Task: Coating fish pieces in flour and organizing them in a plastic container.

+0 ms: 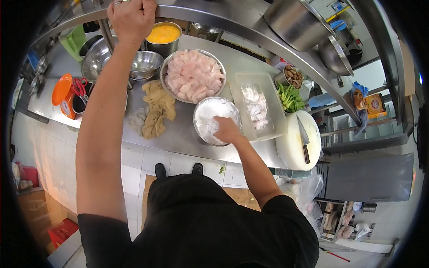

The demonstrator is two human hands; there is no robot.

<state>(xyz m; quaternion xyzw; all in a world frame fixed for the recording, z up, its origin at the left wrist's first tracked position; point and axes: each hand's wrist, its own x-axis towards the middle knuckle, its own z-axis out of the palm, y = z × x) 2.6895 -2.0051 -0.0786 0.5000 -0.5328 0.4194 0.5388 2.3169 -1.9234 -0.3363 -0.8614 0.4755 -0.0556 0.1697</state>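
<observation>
My left hand (132,20) is raised and grips the front edge of a stainless steel overshelf (214,18). Below it, my right hand (228,129) reaches into a steel bowl of white powder (209,115). Its fingertips are sunk in the powder, so whether they hold a piece is hidden. Behind that bowl stands a larger metal bowl heaped with raw pale meat pieces (194,75). To the right, a translucent plastic tub (273,124) holds several powder-coated pieces (256,105). Crumpled tan cloths (157,110) and a grey cloth (137,120) lie left of the powder bowl.
A knife (304,137) rests on a round white cutting board (291,147) at the right. Leafy greens (291,97) and a pot of mushrooms (293,76) sit behind it. At the left are red scissors (79,86), an orange scale (63,93) and a pot of yellow liquid (163,34).
</observation>
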